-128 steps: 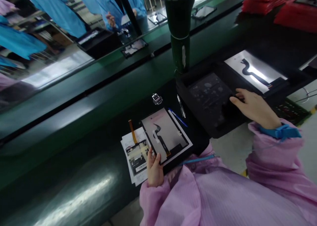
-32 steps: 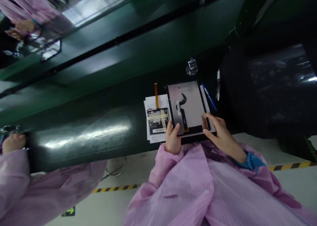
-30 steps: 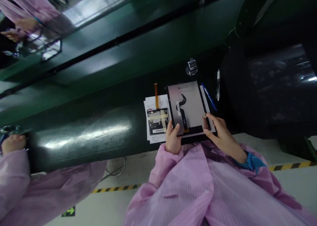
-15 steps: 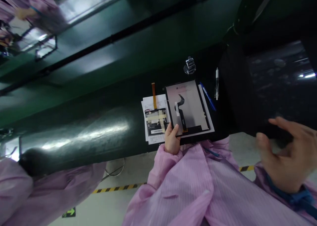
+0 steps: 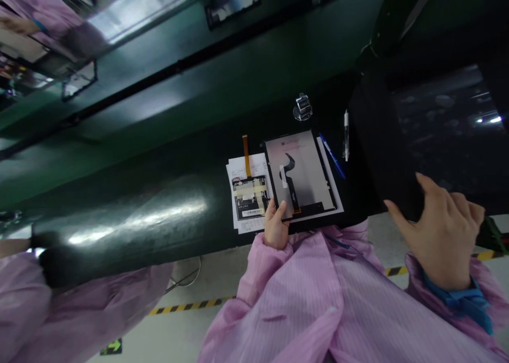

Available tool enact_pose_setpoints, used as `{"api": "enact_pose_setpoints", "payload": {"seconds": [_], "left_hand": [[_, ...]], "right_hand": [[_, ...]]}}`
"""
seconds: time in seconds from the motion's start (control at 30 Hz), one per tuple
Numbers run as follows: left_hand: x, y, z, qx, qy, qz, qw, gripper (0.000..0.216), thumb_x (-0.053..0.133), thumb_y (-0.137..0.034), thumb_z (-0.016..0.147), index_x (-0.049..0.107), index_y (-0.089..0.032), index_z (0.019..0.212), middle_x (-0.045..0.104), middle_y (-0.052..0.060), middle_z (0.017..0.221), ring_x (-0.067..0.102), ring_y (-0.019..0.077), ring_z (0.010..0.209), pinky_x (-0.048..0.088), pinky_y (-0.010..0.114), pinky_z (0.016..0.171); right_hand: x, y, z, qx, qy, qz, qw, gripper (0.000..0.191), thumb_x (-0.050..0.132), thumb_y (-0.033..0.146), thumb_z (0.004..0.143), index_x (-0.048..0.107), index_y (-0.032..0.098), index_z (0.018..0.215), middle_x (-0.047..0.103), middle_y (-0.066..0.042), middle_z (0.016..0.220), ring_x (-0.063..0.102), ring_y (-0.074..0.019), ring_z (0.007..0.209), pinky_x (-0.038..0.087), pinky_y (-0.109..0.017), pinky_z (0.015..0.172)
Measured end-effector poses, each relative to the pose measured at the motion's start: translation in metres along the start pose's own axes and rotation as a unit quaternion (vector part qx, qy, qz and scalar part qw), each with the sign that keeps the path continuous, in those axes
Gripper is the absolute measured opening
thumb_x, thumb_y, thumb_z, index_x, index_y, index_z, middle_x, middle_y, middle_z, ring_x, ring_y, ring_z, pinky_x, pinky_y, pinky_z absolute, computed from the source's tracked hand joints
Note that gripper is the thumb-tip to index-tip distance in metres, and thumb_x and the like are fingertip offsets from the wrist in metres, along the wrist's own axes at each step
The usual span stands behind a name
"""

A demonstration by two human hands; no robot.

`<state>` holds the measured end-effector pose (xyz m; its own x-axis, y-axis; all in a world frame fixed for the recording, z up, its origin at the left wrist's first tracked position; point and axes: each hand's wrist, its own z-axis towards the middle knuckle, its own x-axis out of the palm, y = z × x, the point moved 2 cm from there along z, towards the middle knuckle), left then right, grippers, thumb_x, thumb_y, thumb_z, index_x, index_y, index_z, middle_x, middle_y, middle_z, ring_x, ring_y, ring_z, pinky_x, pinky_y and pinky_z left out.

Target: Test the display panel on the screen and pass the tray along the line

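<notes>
Head view: your left hand pinches the seven-o'clock corner of the LCD panel, which lies over white paper. At four o'clock, your right hand spreads thumb from fingers at the near edge of the black tray; whether they grip it, I cannot tell. A tally counter sits at twelve.

Markings check: arrow sign clear, no text legible.
Floor: green arrow sign pointing right in view, plus yellow-black hazard tape. Grey panel: small dark square code, faint print beside it, too small. Small circuit assembly: white label, print unreadable. Papers underneath: fine printed lines, unreadable. Metal counter-like device: digits not resolvable.
</notes>
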<state>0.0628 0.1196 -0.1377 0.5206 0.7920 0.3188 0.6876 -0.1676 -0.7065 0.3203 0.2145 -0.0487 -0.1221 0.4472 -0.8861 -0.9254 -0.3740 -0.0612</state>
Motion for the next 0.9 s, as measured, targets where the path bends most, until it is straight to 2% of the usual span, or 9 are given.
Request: {"api": "enact_pose_setpoints", "payload": {"seconds": [0.13, 0.27, 0.33, 0.47, 0.53, 0.63, 0.7, 0.8, 0.9], "left_hand": [[-0.002, 0.001, 0.001, -0.005, -0.001, 0.001, 1.0, 0.054, 0.085, -0.031, 0.067, 0.065, -0.021, 0.116, 0.073, 0.006, 0.108, 0.07, 0.022, 0.102, 0.057, 0.037, 0.092], [-0.001, 0.0, 0.001, -0.011, -0.006, 0.006, 1.0, 0.052, 0.084, -0.029, 0.068, 0.064, -0.022, 0.116, 0.073, 0.005, 0.104, 0.071, 0.0177, 0.09, 0.058, 0.029, 0.081], [0.0, -0.001, 0.0, -0.016, -0.013, 0.007, 1.0, 0.05, 0.084, -0.028, 0.068, 0.065, -0.022, 0.114, 0.073, 0.004, 0.103, 0.071, 0.0168, 0.088, 0.058, 0.028, 0.077], [0.0, -0.003, -0.003, -0.015, -0.035, 0.01, 0.999, 0.044, 0.083, -0.026, 0.067, 0.066, -0.022, 0.108, 0.073, 0.003, 0.102, 0.07, 0.0165, 0.088, 0.057, 0.029, 0.079], [-0.001, -0.003, -0.003, -0.015, -0.045, 0.012, 0.999, 0.039, 0.082, -0.024, 0.068, 0.066, -0.022, 0.103, 0.073, 0.003, 0.099, 0.07, 0.0163, 0.088, 0.056, 0.029, 0.079], [-0.004, -0.003, -0.001, -0.019, -0.063, 0.03, 0.997, 0.034, 0.078, -0.021, 0.071, 0.064, -0.024, 0.102, 0.073, 0.001, 0.097, 0.07, 0.0164, 0.088, 0.056, 0.027, 0.074], [-0.006, -0.003, -0.001, -0.019, -0.074, 0.046, 0.996, 0.032, 0.074, -0.019, 0.075, 0.063, -0.026, 0.104, 0.072, 0.001, 0.099, 0.07, 0.017, 0.089, 0.057, 0.027, 0.071], [-0.008, -0.003, 0.0, -0.013, -0.077, 0.068, 0.995, 0.029, 0.071, -0.019, 0.077, 0.062, -0.029, 0.103, 0.071, 0.003, 0.106, 0.069, 0.0184, 0.094, 0.058, 0.027, 0.069], [-0.01, -0.002, 0.002, -0.001, -0.069, 0.102, 0.992, 0.029, 0.071, -0.022, 0.077, 0.061, -0.029, 0.103, 0.07, 0.003, 0.11, 0.069, 0.0204, 0.101, 0.059, 0.027, 0.07]], "right_hand": [[-0.003, -0.001, 0.005, 0.022, -0.037, 0.006, 0.999, 0.043, 0.061, 0.041, 0.089, 0.062, 0.014, 0.123, 0.066, -0.005, 0.077, 0.059, -0.025, 0.074, 0.037, -0.036, 0.074], [-0.005, 0.0, 0.006, 0.032, -0.075, 0.014, 0.997, 0.041, 0.065, 0.038, 0.086, 0.065, 0.013, 0.118, 0.062, -0.003, 0.07, 0.058, -0.0244, 0.071, 0.038, -0.036, 0.073], [-0.004, 0.003, 0.004, 0.036, -0.056, 0.014, 0.998, 0.04, 0.064, 0.036, 0.087, 0.064, 0.012, 0.12, 0.061, -0.003, 0.07, 0.058, -0.0243, 0.071, 0.038, -0.036, 0.072], [-0.005, 0.007, -0.005, 0.04, -0.027, 0.023, 0.999, 0.039, 0.063, 0.033, 0.092, 0.061, 0.012, 0.124, 0.06, -0.003, 0.071, 0.058, -0.0242, 0.071, 0.04, -0.038, 0.071], [-0.012, 0.002, -0.006, 0.028, -0.019, 0.068, 0.997, 0.041, 0.062, 0.037, 0.094, 0.059, 0.012, 0.127, 0.06, -0.004, 0.074, 0.058, -0.0237, 0.072, 0.042, -0.038, 0.071], [-0.027, -0.022, 0.002, 0.035, 0.007, 0.199, 0.979, 0.039, 0.057, 0.042, 0.097, 0.06, 0.017, 0.126, 0.065, -0.009, 0.095, 0.062, -0.0244, 0.087, 0.049, -0.038, 0.08], [-0.033, -0.051, 0.016, 0.082, 0.018, 0.234, 0.968, 0.035, 0.053, 0.042, 0.099, 0.06, 0.021, 0.126, 0.065, -0.011, 0.114, 0.062, -0.0269, 0.105, 0.05, -0.041, 0.092], [-0.027, -0.098, 0.039, 0.172, 0.075, 0.174, 0.967, 0.047, 0.05, 0.045, 0.097, 0.055, 0.018, 0.135, 0.059, -0.016, 0.131, 0.055, -0.0348, 0.123, 0.045, -0.051, 0.104], [-0.008, -0.125, 0.055, 0.193, 0.185, 0.145, 0.952, 0.063, 0.052, 0.05, 0.093, 0.05, 0.008, 0.14, 0.056, -0.022, 0.135, 0.05, -0.041, 0.128, 0.04, -0.059, 0.108]]}}
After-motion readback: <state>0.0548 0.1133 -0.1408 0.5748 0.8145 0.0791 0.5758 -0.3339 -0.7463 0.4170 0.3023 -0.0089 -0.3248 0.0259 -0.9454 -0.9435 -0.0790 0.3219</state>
